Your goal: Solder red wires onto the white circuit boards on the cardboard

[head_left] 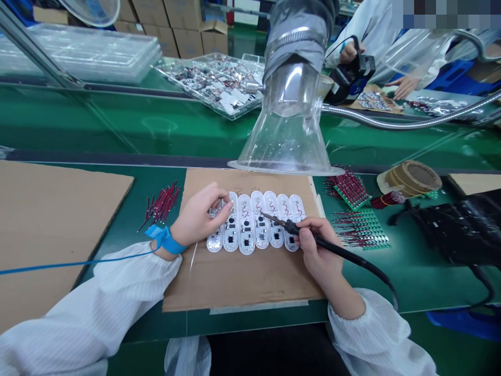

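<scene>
My right hand [319, 250] is wrapped round a soldering iron [291, 226], its tip pointing left over a row of several white oval circuit boards [246, 224]. Each board carries black chips, and short red wires show near the upper ends. At the left end of the row, my left hand [205, 211] is closed in a pinch, partly covering the leftmost boards. A thin pale strand of solder wire [193, 258] trails below this hand; its end at the fingertips is too small to see. Around my left wrist sits a blue strap [166, 239] with a cord.
The boards lie on a cardboard sheet [250, 282]. Above hangs a clear fume hood [289, 141]. Red wires [160, 204] lie left; green boards with wires [362, 228] and a tape roll [409, 178] lie right. Across the bench, a co-worker's hand [351, 52] grips a black tool.
</scene>
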A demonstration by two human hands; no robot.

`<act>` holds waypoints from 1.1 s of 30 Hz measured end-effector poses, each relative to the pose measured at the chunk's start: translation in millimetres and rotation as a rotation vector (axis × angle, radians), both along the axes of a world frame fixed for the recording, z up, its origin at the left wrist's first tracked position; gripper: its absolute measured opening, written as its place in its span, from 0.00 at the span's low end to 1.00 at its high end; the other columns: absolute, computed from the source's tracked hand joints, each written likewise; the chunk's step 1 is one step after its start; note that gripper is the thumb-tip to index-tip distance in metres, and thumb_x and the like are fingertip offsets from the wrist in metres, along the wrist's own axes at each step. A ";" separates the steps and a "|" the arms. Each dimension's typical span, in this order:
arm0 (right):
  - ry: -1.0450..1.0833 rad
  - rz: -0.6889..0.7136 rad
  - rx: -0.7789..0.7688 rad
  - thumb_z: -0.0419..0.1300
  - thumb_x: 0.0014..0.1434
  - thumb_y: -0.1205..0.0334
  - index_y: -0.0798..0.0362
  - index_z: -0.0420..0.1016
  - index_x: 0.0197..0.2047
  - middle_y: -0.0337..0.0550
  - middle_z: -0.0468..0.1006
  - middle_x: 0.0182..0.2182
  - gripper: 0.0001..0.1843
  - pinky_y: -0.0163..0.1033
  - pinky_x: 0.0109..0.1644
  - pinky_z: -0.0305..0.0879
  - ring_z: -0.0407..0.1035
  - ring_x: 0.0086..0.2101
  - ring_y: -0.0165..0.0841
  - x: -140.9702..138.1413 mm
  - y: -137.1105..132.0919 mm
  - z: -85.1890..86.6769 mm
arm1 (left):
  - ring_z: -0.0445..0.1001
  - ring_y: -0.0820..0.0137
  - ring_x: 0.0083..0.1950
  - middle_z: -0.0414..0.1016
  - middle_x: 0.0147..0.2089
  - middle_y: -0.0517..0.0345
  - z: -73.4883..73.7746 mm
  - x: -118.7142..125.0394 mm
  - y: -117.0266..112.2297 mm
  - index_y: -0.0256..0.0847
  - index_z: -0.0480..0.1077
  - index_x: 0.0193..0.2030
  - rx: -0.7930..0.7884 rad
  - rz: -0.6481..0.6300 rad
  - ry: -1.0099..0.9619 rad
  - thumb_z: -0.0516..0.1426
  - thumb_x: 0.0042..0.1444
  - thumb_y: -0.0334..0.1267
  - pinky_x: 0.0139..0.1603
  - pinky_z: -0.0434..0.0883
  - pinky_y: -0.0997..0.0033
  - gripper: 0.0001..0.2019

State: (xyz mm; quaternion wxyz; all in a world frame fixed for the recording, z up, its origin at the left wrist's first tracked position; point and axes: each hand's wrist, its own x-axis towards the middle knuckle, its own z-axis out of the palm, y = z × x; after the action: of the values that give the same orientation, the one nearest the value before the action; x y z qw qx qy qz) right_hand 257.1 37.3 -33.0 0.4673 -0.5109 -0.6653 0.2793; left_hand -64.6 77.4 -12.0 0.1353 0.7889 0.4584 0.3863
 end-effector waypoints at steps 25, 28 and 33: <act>-0.071 0.033 0.036 0.66 0.74 0.45 0.46 0.80 0.45 0.38 0.82 0.29 0.13 0.39 0.29 0.73 0.78 0.26 0.35 -3.0 0.1 12.9 | 0.60 0.73 0.27 0.67 0.31 0.65 3.8 -28.2 -13.2 0.43 0.73 0.44 -0.220 0.087 -0.192 0.59 0.71 0.37 0.31 0.64 0.71 0.03; 0.104 -0.066 0.034 0.64 0.76 0.45 0.47 0.79 0.44 0.36 0.78 0.27 0.14 0.38 0.27 0.71 0.74 0.24 0.33 -11.5 -2.1 24.3 | 0.59 0.75 0.25 0.62 0.27 0.69 -0.6 -25.5 -14.1 0.43 0.71 0.43 -0.222 0.044 -0.215 0.60 0.69 0.36 0.28 0.61 0.74 0.02; 0.138 -0.058 -0.010 0.63 0.76 0.43 0.46 0.77 0.43 0.36 0.76 0.26 0.16 0.39 0.28 0.70 0.71 0.24 0.33 -30.8 -4.9 27.7 | 0.57 0.77 0.24 0.62 0.28 0.69 1.1 -26.8 -15.7 0.43 0.68 0.42 -0.214 -0.024 -0.238 0.59 0.66 0.33 0.25 0.58 0.77 0.03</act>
State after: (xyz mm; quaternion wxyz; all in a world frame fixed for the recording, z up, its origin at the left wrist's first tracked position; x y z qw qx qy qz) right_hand 226.3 32.4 -5.3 0.5173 -0.5120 -0.6150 0.3035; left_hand -91.5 61.8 -10.8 0.2763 0.7242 0.4681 0.4244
